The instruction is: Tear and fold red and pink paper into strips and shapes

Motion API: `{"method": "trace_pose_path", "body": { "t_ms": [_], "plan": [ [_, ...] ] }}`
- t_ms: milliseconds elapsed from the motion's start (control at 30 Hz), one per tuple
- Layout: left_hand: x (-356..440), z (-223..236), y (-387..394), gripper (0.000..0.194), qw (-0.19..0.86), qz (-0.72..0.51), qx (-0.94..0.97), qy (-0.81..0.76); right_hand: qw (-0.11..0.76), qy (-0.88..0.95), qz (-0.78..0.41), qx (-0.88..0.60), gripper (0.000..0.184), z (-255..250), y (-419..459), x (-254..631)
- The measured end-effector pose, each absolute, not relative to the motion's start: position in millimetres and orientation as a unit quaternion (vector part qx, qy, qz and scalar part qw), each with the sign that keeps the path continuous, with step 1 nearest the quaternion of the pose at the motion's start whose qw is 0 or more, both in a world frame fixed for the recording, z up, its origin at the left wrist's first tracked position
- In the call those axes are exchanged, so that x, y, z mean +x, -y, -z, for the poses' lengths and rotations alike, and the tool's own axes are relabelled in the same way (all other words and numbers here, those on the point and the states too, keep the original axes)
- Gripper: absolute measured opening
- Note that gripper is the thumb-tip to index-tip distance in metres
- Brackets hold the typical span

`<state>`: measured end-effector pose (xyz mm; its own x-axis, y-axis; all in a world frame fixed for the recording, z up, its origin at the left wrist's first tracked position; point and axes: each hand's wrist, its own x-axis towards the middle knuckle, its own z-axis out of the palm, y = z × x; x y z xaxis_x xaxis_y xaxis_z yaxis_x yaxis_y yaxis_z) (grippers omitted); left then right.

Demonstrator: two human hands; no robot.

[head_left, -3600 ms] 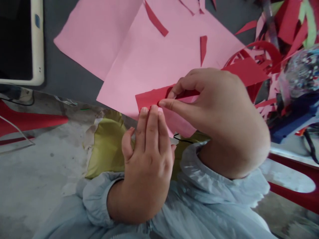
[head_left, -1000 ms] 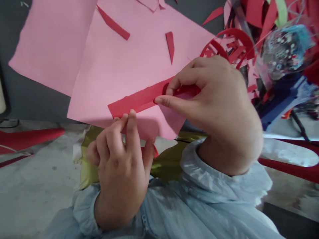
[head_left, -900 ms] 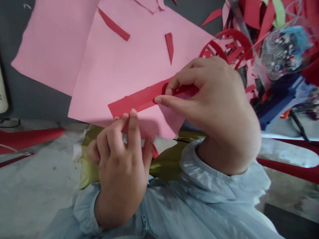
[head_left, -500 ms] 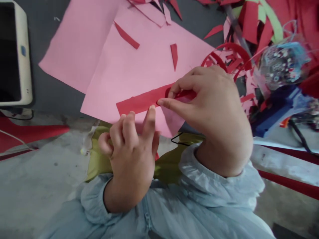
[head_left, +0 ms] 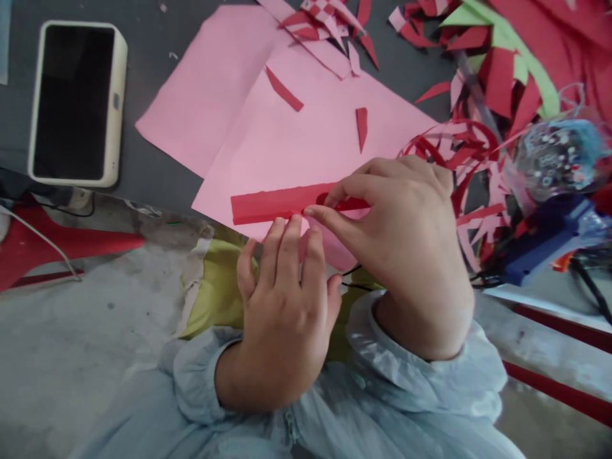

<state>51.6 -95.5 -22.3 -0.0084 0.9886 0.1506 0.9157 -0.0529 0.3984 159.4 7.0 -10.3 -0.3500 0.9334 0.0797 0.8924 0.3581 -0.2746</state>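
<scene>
A red paper strip (head_left: 268,203) lies across the lower part of a pink paper sheet (head_left: 310,143). My right hand (head_left: 406,236) covers the strip's right end and pinches its lower edge between thumb and forefinger. Just left of that pinch, my left hand (head_left: 287,312) rests its fingertips at the strip's lower edge, fingers extended and slightly apart, holding nothing. Two small red paper scraps, a longer one (head_left: 284,89) and a shorter one (head_left: 362,129), lie higher on the sheet.
Another pink sheet (head_left: 191,115) lies partly underneath. A white-framed device with a dark screen (head_left: 71,102) is at the left. Red and pink paper cuttings (head_left: 478,153), a clear bag of small beads (head_left: 557,159) and a blue tool (head_left: 545,239) are at the right.
The view has shifted, so the tabletop things appear farther right and lower. My left fingers have straightened and moved right along the strip's edge. My right hand keeps its pinch.
</scene>
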Motion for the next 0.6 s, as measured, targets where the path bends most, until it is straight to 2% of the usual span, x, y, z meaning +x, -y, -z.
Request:
{"method": "trace_pose_path", "body": {
  "t_ms": [167,367,600],
  "plan": [
    [46,24,97,0.048,0.074,-0.19,0.685,-0.699,0.119,0.819,-0.084,-0.555,0.026,10,-4,150],
    [34,27,94,0.051,0.055,-0.192,0.664,-0.721,0.056,0.808,-0.099,-0.578,0.026,10,-8,143],
    [26,29,92,0.053,0.042,-0.19,0.66,-0.725,0.026,0.793,-0.126,-0.596,0.022,6,-13,140]
  ]
}}
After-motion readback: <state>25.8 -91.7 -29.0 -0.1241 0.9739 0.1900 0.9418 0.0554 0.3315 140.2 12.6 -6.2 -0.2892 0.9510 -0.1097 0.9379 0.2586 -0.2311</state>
